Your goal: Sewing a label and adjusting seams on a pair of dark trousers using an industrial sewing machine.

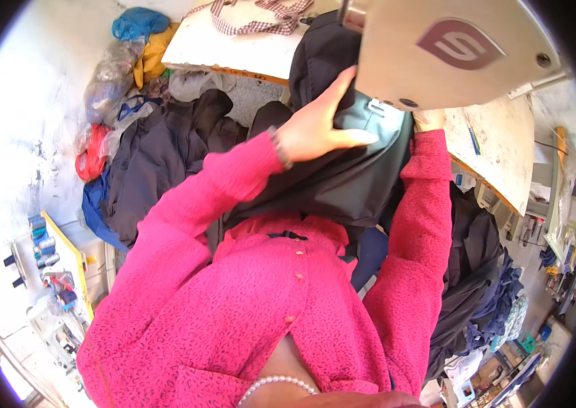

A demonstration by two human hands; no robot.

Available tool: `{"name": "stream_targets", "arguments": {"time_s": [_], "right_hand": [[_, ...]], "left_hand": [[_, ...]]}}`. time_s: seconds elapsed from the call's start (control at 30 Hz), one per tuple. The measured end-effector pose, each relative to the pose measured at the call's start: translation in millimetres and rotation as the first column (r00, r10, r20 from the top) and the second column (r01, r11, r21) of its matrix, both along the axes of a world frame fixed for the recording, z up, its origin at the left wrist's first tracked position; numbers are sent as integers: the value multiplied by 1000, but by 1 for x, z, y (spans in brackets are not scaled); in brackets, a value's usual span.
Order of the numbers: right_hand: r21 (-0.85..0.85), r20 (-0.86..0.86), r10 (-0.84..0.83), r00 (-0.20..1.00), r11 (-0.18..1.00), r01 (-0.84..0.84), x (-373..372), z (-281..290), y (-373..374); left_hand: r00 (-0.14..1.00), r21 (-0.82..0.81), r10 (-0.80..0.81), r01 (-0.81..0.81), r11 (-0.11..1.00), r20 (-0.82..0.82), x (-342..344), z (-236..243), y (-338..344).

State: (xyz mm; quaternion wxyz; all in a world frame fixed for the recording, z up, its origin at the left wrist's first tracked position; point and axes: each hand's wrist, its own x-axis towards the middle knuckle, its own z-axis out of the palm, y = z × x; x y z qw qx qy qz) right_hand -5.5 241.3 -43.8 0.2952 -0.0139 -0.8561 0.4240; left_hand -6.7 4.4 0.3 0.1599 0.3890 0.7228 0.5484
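Observation:
A pale sewing machine head fills the upper right, over a dark cloth garment piece that hangs from the table edge toward my lap. My left hand lies on this cloth left of the machine, thumb and fingers stretched apart. Beside the thumb, light turns a patch of the cloth teal, and a small whitish metal part shows at the machine's lower edge. My right hand is at the cloth's right side, mostly behind the machine head; its fingers are hidden.
The white worktable carries a checked fabric strip and a small blue tool. Dark cloth is heaped to my left, more to my right. Stuffed plastic bags lean on the wall. Thread spools stand lower left.

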Motion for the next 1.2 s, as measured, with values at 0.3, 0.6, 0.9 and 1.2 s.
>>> {"name": "stream_targets", "arguments": {"time_s": [0.3, 0.6, 0.9, 1.2], "right_hand": [[-778, 189, 378, 906, 621, -96, 57, 32, -9], [-824, 276, 519, 809, 562, -79, 113, 23, 5], [-843, 247, 645, 723, 511, -168, 111, 19, -13], [-967, 81, 775, 626, 214, -139, 153, 0, -21]], "left_hand": [[932, -441, -362, 313, 841, -28, 69, 12, -56], [997, -138, 66, -72, 988, -43, -61, -3, -38], [869, -263, -168, 45, 964, -465, -46, 3, -96], [914, -231, -247, 329, 916, 323, -30, 99, -74]]}}
